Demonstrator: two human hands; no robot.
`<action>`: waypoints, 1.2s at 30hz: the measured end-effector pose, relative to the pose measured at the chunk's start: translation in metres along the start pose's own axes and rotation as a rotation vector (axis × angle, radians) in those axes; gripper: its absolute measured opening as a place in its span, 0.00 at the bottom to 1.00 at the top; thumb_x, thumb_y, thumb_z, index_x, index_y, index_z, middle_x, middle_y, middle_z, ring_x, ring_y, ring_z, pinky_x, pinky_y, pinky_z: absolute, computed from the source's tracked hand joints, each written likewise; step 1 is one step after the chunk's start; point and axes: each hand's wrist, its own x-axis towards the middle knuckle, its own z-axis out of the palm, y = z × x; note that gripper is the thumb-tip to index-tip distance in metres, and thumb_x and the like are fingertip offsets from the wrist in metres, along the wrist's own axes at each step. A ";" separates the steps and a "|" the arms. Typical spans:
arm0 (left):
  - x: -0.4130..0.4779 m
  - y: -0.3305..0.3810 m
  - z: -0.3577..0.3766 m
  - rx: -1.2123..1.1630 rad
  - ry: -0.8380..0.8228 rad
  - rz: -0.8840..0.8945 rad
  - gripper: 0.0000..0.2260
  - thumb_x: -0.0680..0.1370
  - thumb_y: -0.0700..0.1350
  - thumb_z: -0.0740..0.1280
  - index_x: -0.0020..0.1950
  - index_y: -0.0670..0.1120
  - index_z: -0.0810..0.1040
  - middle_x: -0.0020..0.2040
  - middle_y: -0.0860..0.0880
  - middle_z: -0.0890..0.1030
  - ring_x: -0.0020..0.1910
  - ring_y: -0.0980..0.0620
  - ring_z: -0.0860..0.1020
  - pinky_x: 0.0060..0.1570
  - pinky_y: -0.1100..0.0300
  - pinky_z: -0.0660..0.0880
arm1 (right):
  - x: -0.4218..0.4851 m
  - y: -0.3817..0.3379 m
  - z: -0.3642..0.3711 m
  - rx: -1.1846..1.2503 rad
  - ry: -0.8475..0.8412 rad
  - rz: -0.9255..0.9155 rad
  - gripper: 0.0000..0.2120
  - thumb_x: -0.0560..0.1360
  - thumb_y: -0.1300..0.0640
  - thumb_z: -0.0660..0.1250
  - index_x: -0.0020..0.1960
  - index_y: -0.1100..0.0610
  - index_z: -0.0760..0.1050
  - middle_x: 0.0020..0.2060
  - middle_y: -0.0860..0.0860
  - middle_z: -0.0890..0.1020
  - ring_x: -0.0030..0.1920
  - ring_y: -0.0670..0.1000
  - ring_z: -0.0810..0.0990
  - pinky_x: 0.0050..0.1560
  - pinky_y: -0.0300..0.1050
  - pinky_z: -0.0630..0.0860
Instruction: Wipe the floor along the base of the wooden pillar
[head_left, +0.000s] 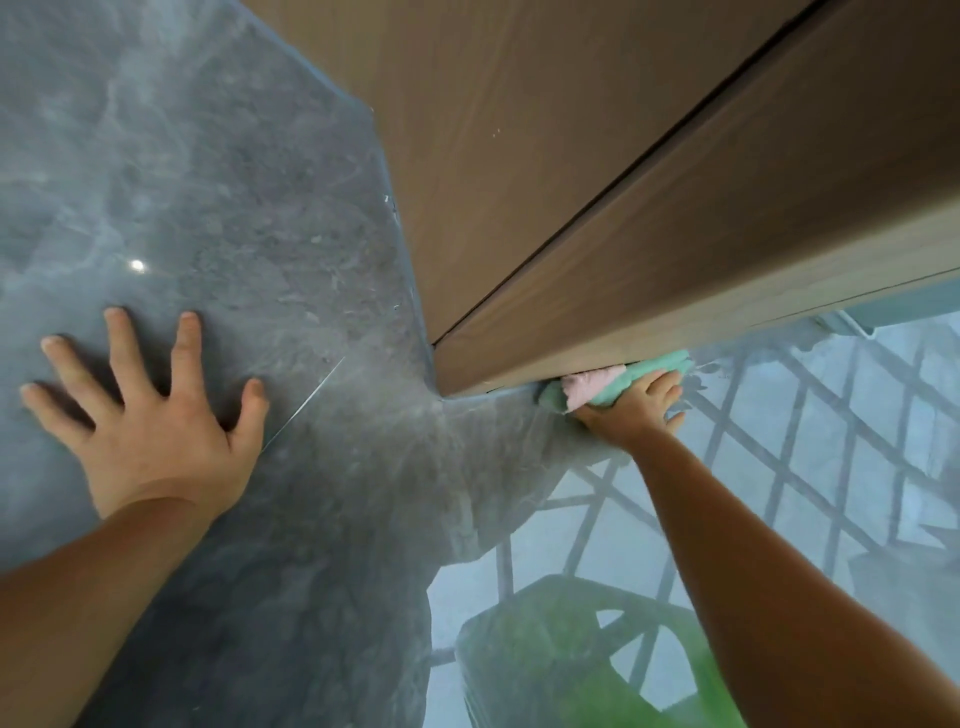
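A brown wooden pillar (597, 171) rises from a glossy grey marble floor (218, 197). My right hand (636, 410) presses a green and pink cloth (613, 387) onto the floor against the pillar's base, on its right face. The cloth is partly tucked under the pillar's lower edge. My left hand (140, 410) lies flat on the floor to the left of the pillar, fingers spread, holding nothing.
The polished floor on the right mirrors a lattice of window bars (810, 441) and a green shape (582, 654). A thin tile joint (306, 405) runs diagonally near my left thumb. The pillar's corner (439, 364) stands between my two hands.
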 end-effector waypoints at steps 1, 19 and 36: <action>-0.001 0.000 0.000 0.000 0.007 -0.002 0.35 0.76 0.69 0.51 0.80 0.55 0.54 0.82 0.40 0.50 0.78 0.24 0.48 0.69 0.22 0.52 | -0.013 -0.007 0.004 -0.001 -0.018 -0.038 0.74 0.56 0.20 0.67 0.76 0.64 0.29 0.78 0.62 0.36 0.78 0.62 0.36 0.75 0.62 0.38; -0.004 0.006 0.001 0.065 0.058 -0.018 0.35 0.76 0.67 0.52 0.81 0.53 0.56 0.83 0.39 0.51 0.79 0.28 0.45 0.74 0.27 0.42 | -0.128 -0.049 0.048 0.536 0.109 -0.379 0.46 0.64 0.37 0.77 0.70 0.62 0.65 0.72 0.60 0.66 0.72 0.60 0.63 0.72 0.60 0.61; -0.104 0.076 -0.131 -0.590 -0.654 -0.335 0.24 0.82 0.60 0.56 0.75 0.51 0.68 0.71 0.42 0.73 0.67 0.41 0.74 0.66 0.51 0.69 | -0.286 -0.043 -0.014 0.439 -0.342 -0.344 0.22 0.62 0.42 0.79 0.43 0.51 0.71 0.37 0.48 0.80 0.39 0.52 0.78 0.37 0.42 0.74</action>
